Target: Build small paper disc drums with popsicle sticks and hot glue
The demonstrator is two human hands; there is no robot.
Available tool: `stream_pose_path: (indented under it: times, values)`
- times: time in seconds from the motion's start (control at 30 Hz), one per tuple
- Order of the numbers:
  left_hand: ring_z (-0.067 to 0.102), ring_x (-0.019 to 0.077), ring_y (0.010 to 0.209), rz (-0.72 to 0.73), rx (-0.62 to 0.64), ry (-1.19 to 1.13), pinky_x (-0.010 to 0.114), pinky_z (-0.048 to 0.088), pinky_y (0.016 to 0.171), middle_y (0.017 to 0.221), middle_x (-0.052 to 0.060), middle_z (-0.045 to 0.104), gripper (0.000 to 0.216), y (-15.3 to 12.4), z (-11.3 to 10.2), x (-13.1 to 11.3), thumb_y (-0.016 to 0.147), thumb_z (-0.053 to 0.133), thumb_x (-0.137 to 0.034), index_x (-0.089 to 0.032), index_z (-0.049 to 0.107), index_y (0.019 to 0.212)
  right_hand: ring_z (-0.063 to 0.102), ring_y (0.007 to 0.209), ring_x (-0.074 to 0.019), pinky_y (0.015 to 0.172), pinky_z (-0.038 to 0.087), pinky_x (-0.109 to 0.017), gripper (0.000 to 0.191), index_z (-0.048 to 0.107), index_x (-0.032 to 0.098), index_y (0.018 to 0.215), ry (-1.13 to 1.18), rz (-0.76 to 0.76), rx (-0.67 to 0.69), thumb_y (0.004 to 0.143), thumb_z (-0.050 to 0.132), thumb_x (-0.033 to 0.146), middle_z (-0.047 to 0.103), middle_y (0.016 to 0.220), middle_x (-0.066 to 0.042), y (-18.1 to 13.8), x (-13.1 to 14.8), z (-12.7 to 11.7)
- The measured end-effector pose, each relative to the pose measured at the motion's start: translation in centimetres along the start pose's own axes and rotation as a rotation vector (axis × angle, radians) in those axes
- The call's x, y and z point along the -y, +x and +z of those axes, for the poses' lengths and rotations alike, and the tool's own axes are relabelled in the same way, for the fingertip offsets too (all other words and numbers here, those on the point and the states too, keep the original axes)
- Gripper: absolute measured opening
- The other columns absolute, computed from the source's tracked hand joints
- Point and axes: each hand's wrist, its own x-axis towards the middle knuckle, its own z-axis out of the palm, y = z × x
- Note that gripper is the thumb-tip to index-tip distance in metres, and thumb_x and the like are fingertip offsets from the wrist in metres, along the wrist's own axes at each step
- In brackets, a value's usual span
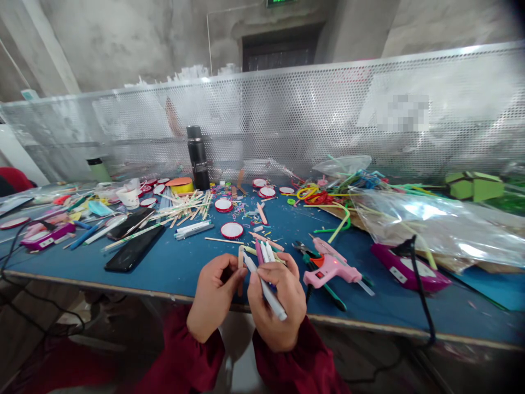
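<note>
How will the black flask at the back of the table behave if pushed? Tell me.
The black flask stands tall and narrow on the blue table, so a push near its top would probably tip it. Its round body would likely roll once down. It looks like metal, so perhaps fairly heavy.

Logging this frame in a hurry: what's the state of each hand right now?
The left hand is closed, holding a wooden stick.
The right hand is closed, holding a bundle of white and purple straws.
</note>
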Motion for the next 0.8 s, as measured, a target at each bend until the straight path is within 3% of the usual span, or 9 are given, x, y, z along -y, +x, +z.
stream_pose_path:
  times: [0.8]
  values:
    - [0.046,0.0125,0.064,0.022,-0.012,0.041,0.023,0.037,0.062,0.065,-0.003,0.052,0.027,0.04,-0.01,-0.47,0.09,0.063,-0.036,-0.018,0.059,0.07,0.069,0.073,-0.0159,0.1,0.048,-0.049,0.016,0.056,0.024,0.089,0.008,0.006,0.03,0.084,0.063,0.011,0.068,0.078,0.003,-0.07,-0.2,-0.03]
